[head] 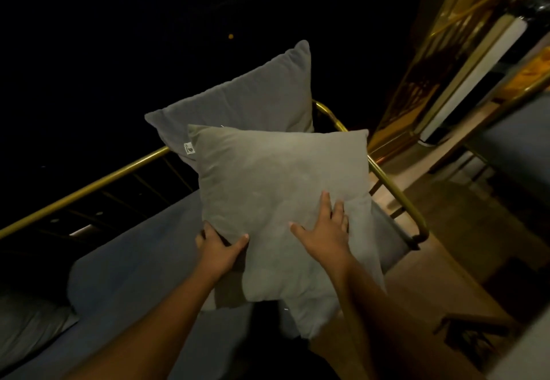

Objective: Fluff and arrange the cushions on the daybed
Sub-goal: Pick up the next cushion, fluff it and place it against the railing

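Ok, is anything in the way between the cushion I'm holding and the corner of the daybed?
Only the rear cushion, already propped upright in that corner against the brass rail. The front cushion, held by the left hand and right hand, would rest against it; nothing else visible blocks the way.

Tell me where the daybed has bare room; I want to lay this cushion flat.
The mattress lies bare between the brass rail and the left hand. The corner is crowded: the back cushion stands behind the held cushion.
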{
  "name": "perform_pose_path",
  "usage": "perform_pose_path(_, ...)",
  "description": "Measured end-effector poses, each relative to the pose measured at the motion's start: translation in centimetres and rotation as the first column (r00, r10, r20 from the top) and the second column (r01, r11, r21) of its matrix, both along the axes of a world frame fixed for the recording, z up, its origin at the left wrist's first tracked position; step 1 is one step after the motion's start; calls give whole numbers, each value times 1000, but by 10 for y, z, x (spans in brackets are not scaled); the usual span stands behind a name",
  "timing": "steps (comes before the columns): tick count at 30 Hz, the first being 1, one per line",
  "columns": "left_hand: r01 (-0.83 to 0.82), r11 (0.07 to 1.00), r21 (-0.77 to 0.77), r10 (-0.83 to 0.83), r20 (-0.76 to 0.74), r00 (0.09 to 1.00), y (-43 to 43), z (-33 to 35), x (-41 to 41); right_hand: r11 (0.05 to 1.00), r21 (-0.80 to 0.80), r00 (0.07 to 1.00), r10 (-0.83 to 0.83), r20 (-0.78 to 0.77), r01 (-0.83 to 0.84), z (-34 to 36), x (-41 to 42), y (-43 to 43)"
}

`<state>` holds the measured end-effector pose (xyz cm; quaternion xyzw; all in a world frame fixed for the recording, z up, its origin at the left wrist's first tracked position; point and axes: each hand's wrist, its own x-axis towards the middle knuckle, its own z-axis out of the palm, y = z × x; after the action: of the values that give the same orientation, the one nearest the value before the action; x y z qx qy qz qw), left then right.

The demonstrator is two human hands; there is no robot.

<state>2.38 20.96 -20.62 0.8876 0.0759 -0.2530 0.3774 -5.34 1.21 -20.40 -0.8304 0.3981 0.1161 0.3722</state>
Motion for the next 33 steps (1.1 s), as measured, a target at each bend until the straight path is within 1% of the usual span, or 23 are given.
perform_pose_path(2,87,996,-5,-87,66,994,8,3,7,999,-39,999,-16,34,17,3,3,3)
perform_pose_path(4,144,989,-14,-142,99,985,16,10,9,991,-129,990,-1,142,20,9,6,12)
perform_pose_path(7,156,987,-29,-149,162,975,30,22,11,966,-252,937,147,316,-67,26,13,43)
perform_pose_path(9,137,988,-65,-123,183,975,47,29,14,960,-251,891,221,397,-126,35,23,74)
perform_pose_path(12,87,986,-145,-60,185,981,92,34,15,958,-195,820,283,497,-213,39,39,130)
perform_pose_path(14,29,984,-174,1,166,986,137,33,15,934,-130,799,352,487,-333,33,51,175)
perform_pose_path(16,-52,983,-177,79,150,986,190,32,15,889,-81,777,434,456,-450,24,64,222)
perform_pose_path(20,-248,953,-171,270,117,956,307,24,13,810,23,753,534,384,-586,0,93,322)
perform_pose_path(24,-395,904,-163,415,116,902,423,11,22,742,120,733,601,318,-660,-15,130,432)
perform_pose_path(27,-481,867,-133,495,109,862,503,5,35,655,195,681,672,291,-730,-25,158,510)
perform_pose_path(29,-531,843,-87,538,148,830,553,2,46,621,235,664,691,286,-747,-33,177,559)
perform_pose_path(31,-561,826,-58,558,224,799,599,0,61,628,277,687,663,298,-727,-38,200,603)
perform_pose_path(33,-617,783,-74,613,257,747,644,1,79,659,306,726,604,329,-687,-45,223,636)
